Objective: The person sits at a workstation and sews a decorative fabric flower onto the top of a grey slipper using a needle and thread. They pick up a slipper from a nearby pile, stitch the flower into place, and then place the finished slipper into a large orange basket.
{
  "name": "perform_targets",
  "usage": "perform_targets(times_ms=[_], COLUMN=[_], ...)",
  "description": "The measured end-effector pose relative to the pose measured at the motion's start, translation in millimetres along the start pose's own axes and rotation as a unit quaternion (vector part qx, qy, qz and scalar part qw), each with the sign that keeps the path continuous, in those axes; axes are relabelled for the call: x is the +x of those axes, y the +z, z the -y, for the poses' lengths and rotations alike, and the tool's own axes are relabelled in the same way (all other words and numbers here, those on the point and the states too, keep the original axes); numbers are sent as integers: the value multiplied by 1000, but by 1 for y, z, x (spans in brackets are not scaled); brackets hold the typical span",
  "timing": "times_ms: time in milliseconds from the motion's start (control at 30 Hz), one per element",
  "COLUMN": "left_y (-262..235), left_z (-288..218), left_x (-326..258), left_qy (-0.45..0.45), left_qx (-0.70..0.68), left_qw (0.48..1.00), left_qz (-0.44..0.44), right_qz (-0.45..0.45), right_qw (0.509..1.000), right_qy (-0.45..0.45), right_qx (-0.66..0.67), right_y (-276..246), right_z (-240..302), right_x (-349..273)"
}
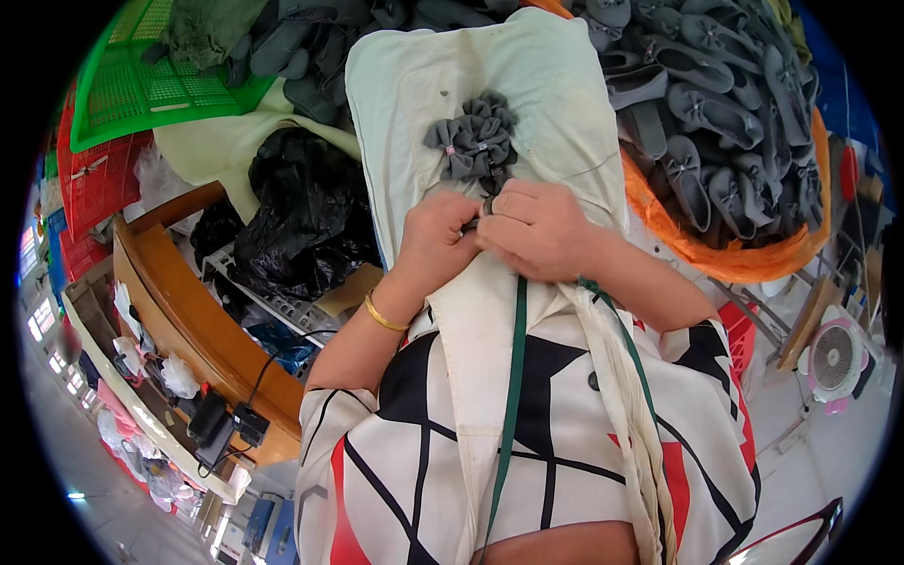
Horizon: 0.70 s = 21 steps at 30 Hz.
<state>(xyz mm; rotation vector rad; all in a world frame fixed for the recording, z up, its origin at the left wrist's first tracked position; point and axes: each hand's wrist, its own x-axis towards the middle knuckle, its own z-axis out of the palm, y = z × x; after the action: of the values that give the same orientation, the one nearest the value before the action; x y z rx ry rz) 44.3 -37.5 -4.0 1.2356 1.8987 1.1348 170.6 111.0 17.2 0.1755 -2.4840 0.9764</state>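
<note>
My left hand (435, 237) and my right hand (539, 228) meet in front of my chest, over the near part of a white cloth-covered pad (556, 104). Fingers of both are closed in a pinch on a small dark grey piece (469, 226), mostly hidden by the fingertips, so its exact kind is unclear. Just beyond the fingertips lies a small heap of grey fabric bows (468, 141), some with a shiny pinkish bit at the middle. A yellow bangle circles my left wrist.
An orange-rimmed sack (744, 264) full of grey flat shoes (711, 113) stands to the right. More dark shoes are heaped at the far left beside a green plastic basket (141, 71). Black plastic bags (306, 226) and a wooden cabinet edge (202, 320) sit left. A fan (836, 356) stands right.
</note>
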Motion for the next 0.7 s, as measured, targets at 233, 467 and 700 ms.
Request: perform_targets(times_ms=[233,467,700], left_y=[-5,-12,-9], left_z=[-4,3,0], left_x=[12,17,39], left_qy=[78,78,3], left_qx=[92,126,-65], left_qw=[992,988,997], left_qz=[-47,-47,-35], right_qz=[-75,-425,-263], right_qw=[659,581,825], right_qy=[453,271,396], right_qx=[596,638,306], right_y=[-37,-132,-73], right_z=[-9,-72,-50], right_x=[4,-19,2])
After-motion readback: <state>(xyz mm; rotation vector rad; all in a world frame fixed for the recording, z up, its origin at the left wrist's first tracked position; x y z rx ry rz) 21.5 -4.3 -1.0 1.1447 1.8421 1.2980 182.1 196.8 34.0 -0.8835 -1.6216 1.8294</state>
